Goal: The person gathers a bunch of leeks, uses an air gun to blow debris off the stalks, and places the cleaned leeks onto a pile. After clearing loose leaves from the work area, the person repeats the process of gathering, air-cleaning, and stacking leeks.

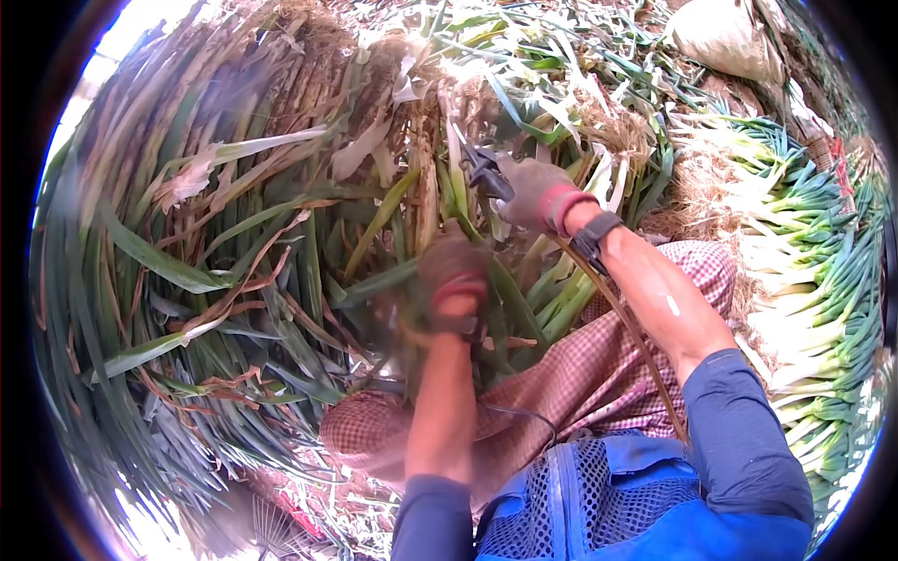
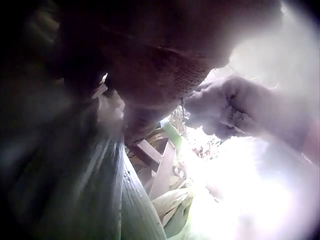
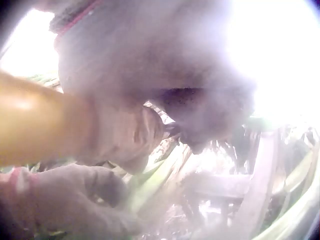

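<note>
My gloved right hand point(image 1: 541, 194) grips a black air blow gun point(image 1: 486, 173), its thin nozzle pointing up and left. A brown hose point(image 1: 629, 327) runs from it down past the forearm; it looms yellowish point(image 3: 40, 120) in the right wrist view. Lower and to the left, my gloved left hand point(image 1: 456, 268), blurred, holds long green onions point(image 1: 456, 192). Their pale root ends point away from me, close to the nozzle. Broad green leaves point(image 2: 100, 185) hang below the left hand point(image 2: 150, 65) in the left wrist view. Both wrists carry dark bands.
A large heap of untrimmed green onions point(image 1: 168, 271) with dry leaves lies on the left. At the right, cleaned onions point(image 1: 795, 309) are stacked in a long row. Stripped leaves point(image 1: 552, 65) litter the far side. A pale sack point(image 1: 725, 37) sits at the top right.
</note>
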Demonstrator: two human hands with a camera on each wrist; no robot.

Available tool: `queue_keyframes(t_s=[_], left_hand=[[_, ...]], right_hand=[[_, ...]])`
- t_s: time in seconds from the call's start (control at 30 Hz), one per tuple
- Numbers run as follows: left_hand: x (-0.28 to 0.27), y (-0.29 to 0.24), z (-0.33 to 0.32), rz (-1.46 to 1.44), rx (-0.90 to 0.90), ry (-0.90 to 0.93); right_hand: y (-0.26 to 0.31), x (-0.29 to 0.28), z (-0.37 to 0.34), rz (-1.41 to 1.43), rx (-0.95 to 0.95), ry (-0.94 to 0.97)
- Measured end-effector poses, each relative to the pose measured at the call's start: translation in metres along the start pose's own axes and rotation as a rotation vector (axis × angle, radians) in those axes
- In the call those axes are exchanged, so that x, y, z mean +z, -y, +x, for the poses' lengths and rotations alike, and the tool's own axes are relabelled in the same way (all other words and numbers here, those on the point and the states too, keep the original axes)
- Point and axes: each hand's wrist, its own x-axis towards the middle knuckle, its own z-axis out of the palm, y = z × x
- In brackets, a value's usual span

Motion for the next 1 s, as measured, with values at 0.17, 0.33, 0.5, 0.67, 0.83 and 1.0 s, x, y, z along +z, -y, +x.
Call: queue_keyframes(t_s=[0.17, 0.33, 0.5, 0.67, 0.83, 1.0], left_hand=[[-0.001, -0.007, 0.012, 0.035, -0.085, 0.069], [-0.007, -0.004, 0.010, -0.049, -0.116, 0.103], [-0.009, -0.002, 0.012, -0.074, -0.127, 0.119], [-0.013, -0.007, -0.013, -0.189, -0.074, 0.200], [0.009, -0.044, -0.084, -0.359, 0.044, 0.298], [0.078, -0.064, -0.146, -0.460, 0.416, 0.400]], right_hand=[[0.009, -0.012, 0.030, 0.020, 0.056, 0.086], [0.008, -0.006, 0.013, 0.030, 0.025, -0.007], [-0.011, 0.011, -0.034, 0.079, 0.015, 0.001], [-0.006, 0.006, -0.123, 0.110, -0.011, 0.147], [-0.032, 0.018, -0.161, 0.196, -0.010, -0.017], [-0.044, 0.022, -0.170, 0.180, -0.122, 0.082]])
